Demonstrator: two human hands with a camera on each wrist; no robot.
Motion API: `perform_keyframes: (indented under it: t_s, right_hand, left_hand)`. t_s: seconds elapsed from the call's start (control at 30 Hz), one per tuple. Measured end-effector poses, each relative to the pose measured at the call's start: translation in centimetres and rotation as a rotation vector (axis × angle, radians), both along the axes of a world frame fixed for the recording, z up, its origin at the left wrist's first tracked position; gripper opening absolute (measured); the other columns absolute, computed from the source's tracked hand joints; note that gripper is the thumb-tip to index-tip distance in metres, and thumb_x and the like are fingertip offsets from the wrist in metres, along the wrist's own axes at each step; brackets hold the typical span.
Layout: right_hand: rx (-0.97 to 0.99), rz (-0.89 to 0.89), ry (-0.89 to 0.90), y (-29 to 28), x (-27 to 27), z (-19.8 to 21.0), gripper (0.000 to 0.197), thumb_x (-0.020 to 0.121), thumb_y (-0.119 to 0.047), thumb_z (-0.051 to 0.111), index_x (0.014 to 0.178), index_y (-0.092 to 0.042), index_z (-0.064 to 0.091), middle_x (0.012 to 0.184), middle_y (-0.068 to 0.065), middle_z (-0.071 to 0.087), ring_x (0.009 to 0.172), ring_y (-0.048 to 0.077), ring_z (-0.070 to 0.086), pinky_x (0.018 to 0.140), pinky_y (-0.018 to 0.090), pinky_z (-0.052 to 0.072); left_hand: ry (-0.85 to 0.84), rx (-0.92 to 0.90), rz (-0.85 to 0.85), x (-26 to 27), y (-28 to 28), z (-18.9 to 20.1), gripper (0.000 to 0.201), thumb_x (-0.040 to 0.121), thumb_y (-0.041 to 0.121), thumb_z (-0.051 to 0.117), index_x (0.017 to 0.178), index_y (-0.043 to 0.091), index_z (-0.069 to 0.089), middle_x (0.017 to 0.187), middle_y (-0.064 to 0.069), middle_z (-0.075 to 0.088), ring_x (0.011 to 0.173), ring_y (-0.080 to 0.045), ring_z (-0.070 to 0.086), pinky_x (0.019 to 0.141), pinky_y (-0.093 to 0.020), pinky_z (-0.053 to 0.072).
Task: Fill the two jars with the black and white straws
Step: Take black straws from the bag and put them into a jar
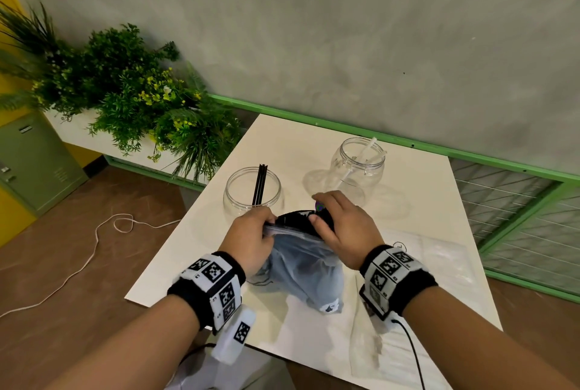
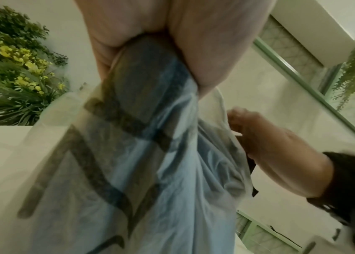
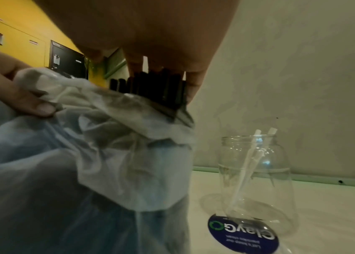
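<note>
Two clear jars stand on the white table [image 1: 423, 188]. The left jar [image 1: 252, 188] holds a few black straws [image 1: 260, 184]. The right jar [image 1: 357, 163] [image 3: 255, 180] holds white straws [image 1: 365, 154] [image 3: 250, 165]. In front of them a translucent bluish plastic bag [image 1: 303, 267] [image 2: 150, 171] [image 3: 74, 163] is held up, with a bundle of black straws [image 1: 298, 218] [image 3: 157, 89] sticking out of its mouth. My left hand [image 1: 251, 232] grips the bag's rim on the left. My right hand [image 1: 339, 223] curls over the tops of the black straws.
Green plants [image 1: 125, 91] fill a planter left of the table. A green rail [image 1: 408, 141] and a grey wall run behind the table. A flat clear plastic sheet [image 1: 439, 257] lies on the table's right part. A thin white cord [image 1: 94, 248] lies on the brown floor.
</note>
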State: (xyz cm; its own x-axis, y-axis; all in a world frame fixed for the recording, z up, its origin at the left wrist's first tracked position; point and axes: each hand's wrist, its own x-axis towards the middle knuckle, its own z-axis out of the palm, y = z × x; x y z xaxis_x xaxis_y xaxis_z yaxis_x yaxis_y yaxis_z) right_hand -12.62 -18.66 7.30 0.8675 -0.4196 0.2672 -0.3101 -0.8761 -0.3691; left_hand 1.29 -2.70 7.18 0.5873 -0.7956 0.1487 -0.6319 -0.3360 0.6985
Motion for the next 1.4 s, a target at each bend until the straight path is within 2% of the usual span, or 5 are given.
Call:
perform_keyframes:
  t_s: [0.33,0.57,0.97,1.2,1.4]
  right_hand:
    - [-0.296,-0.025,0.1,0.1,1.9,-1.9,0.029,0.084,-0.046,0.061,0.088,-0.017,0.06,0.085,0.0,0.062,0.084,0.027,0.059,0.074,0.037,0.048]
    - [-0.248,-0.002,0.097,-0.2,1.3,-2.2,0.037,0.088,-0.031,0.057,0.124,-0.025,0.051,0.108,-0.002,0.061,0.094,0.027,0.056,0.08,0.042,0.05]
    - [-0.161,0.153,0.144,2.9,3.2,-0.6,0.055,0.087,-0.065,0.036,0.133,-0.035,0.045,0.121,-0.004,0.056,0.107,0.022,0.051,0.083,0.04,0.048]
    - [-0.184,0.203,0.078,2.9,3.8,-1.4,0.049,0.084,-0.06,0.041,0.121,-0.031,0.055,0.117,-0.005,0.057,0.103,0.022,0.054,0.08,0.042,0.051]
    - [-0.186,0.166,-0.054,2.1,3.1,-2.2,0.035,0.089,-0.053,0.048,0.108,-0.029,0.063,0.103,-0.007,0.061,0.092,0.021,0.054,0.074,0.04,0.05]
  left_hand:
    - [0.243,0.1,-0.109,1.3,1.5,1.1,0.046,0.074,0.059,0.055,0.061,0.016,0.058,0.111,0.008,0.062,0.106,-0.003,0.054,0.089,-0.021,0.037]
    - [-0.199,0.173,0.092,0.7,3.0,1.2,0.03,0.076,0.048,0.068,0.094,0.027,0.057,0.123,0.002,0.042,0.112,-0.023,0.041,0.095,-0.029,0.028]
    - [0.761,0.121,0.203,0.7,1.1,1.9,0.041,0.085,0.023,0.051,0.124,0.03,0.045,0.108,-0.009,0.062,0.094,-0.026,0.06,0.072,-0.04,0.056]
    - [0.778,0.002,0.222,0.8,0.6,1.4,0.037,0.089,0.011,0.045,0.122,0.024,0.054,0.114,-0.01,0.062,0.108,-0.022,0.057,0.093,-0.035,0.045]
    - [0.721,-0.061,0.212,1.3,1.4,0.9,0.043,0.088,-0.004,0.037,0.109,0.024,0.061,0.08,-0.009,0.065,0.075,-0.026,0.058,0.067,-0.03,0.045]
